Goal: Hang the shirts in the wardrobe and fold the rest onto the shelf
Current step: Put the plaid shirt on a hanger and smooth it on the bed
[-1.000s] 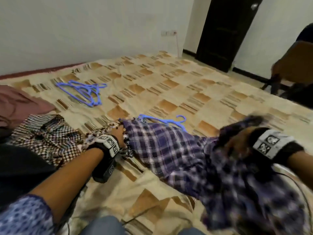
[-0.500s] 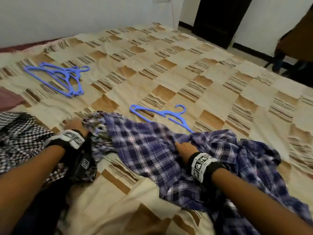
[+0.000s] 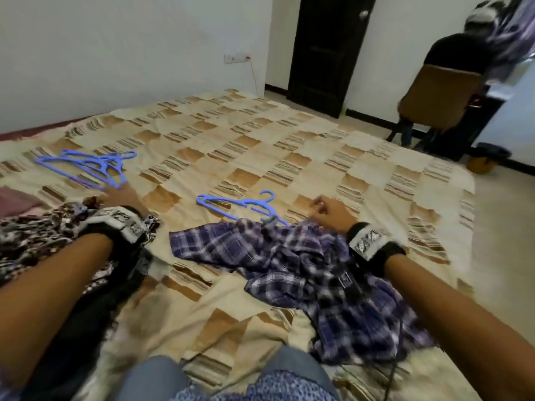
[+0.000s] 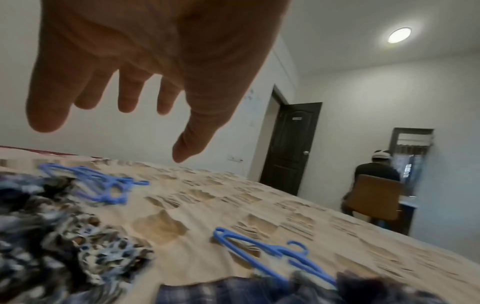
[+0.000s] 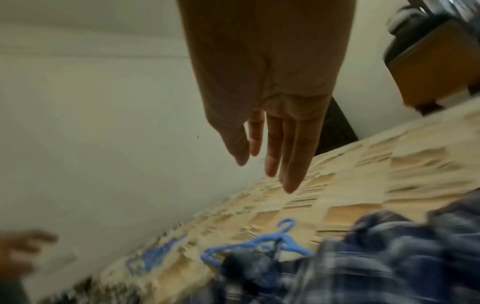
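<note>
A crumpled purple plaid shirt (image 3: 289, 256) (image 5: 389, 257) lies on the bed in front of me, with neither hand on it. One blue hanger (image 3: 240, 205) (image 4: 272, 251) (image 5: 259, 244) lies just beyond it, its end under the shirt's edge. Empty and with fingers spread, my left hand (image 3: 113, 195) (image 4: 116, 102) hovers at the near end of a pile of blue hangers (image 3: 86, 169) (image 4: 96, 185). My right hand (image 3: 324, 205) (image 5: 272, 154) hangs over the bedspread past the shirt, fingers straight, holding nothing. A dark patterned garment (image 3: 34, 235) (image 4: 64, 246) lies under my left wrist.
The checked beige bedspread (image 3: 260, 146) stretches to the wall. A maroon cloth (image 3: 14, 201) lies at far left. Back right, a person sits on a brown chair (image 3: 443, 96) beside a dark door (image 3: 327, 53), with an orange bucket (image 3: 483, 163) on the floor.
Both hands have let go of the plaid shirt. The left hand moved forward to the hanger pile; the right moved forward past the shirt. The head view has tilted up.
</note>
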A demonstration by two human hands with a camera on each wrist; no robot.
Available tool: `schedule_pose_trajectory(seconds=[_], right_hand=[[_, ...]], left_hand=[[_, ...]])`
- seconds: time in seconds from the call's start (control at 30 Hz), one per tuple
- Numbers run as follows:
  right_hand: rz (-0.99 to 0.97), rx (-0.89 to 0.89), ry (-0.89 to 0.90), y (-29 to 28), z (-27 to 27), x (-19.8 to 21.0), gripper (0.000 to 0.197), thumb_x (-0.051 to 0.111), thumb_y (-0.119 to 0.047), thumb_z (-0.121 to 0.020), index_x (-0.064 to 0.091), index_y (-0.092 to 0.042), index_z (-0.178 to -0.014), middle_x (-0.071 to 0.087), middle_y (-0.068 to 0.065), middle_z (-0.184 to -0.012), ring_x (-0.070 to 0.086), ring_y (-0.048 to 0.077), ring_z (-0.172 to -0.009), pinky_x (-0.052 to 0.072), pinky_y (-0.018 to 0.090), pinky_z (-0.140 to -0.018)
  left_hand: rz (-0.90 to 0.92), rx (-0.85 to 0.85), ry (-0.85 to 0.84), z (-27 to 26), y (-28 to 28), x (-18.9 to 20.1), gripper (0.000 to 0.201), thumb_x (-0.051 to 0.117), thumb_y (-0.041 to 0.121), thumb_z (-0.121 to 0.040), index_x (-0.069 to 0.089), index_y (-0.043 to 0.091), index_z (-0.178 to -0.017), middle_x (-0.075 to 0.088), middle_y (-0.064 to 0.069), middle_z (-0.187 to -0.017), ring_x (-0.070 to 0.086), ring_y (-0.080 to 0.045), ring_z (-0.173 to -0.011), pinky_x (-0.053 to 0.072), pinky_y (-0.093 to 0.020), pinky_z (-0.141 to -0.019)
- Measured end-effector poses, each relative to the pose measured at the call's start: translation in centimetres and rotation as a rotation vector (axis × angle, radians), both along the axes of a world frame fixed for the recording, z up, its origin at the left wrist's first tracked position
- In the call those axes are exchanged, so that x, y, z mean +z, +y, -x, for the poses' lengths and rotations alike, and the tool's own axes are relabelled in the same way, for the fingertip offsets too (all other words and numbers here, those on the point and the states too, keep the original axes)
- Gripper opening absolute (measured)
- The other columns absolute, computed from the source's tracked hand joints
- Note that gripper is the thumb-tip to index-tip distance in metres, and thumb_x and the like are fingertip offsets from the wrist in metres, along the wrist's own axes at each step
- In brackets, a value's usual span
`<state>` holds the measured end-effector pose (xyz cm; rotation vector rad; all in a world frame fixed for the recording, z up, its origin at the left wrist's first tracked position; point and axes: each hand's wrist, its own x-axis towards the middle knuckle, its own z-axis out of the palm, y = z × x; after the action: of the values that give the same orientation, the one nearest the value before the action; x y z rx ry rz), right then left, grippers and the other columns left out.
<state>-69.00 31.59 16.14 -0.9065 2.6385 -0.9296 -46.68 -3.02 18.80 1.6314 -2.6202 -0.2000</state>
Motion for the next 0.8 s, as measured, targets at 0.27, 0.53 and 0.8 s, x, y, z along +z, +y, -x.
schedule_pose_trajectory(seconds=[0.27, 0.53, 0.8], right_hand=[[-0.651, 0.014, -0.317, 11.6, -5.5, -11.9, 0.100, 0.071, -0.043, -0.079, 0.010, -0.001, -0.148, 0.039, 0.019, -0.145, 0.045, 0.030, -0.128, 0.041, 0.032, -0.100], [-0.197, 0.166, 0.099, 6.6, -3.6, -0.4, 0.039, 0.046, -0.007, -0.089, 0.057, -0.004, -0.126, 0.061, 0.019, -0.122, 0.057, 0.033, -0.109, 0.040, 0.030, -0.086], [0.566, 0.253, -0.037, 0.6, -6.2, 19.9, 0.026, 0.045, -0.001, -0.095, 0.057, -0.011, -0.116, 0.063, 0.005, -0.101, 0.060, 0.012, -0.087, 0.051, 0.025, -0.079]], left_hand=[[-0.154, -0.375, -0.074, 5.7, 13.5, -1.4, 0.055, 0.060, 0.034, -0.089, 0.040, 0.004, -0.130, 0.046, -0.019, -0.133, 0.051, -0.036, -0.115, 0.048, -0.042, -0.092], [-0.393, -0.667, -0.140, 6.2, 18.1, -1.9, 0.080, 0.072, 0.034, -0.080, 0.027, 0.009, -0.141, 0.044, -0.014, -0.140, 0.047, -0.032, -0.123, 0.043, -0.040, -0.098], [-0.546, -0.809, 0.513, 3.3, 20.1, 7.0, 0.043, 0.059, 0.026, -0.086, 0.055, 0.002, -0.120, 0.062, -0.014, -0.111, 0.059, -0.027, -0.101, 0.042, -0.025, -0.074]])
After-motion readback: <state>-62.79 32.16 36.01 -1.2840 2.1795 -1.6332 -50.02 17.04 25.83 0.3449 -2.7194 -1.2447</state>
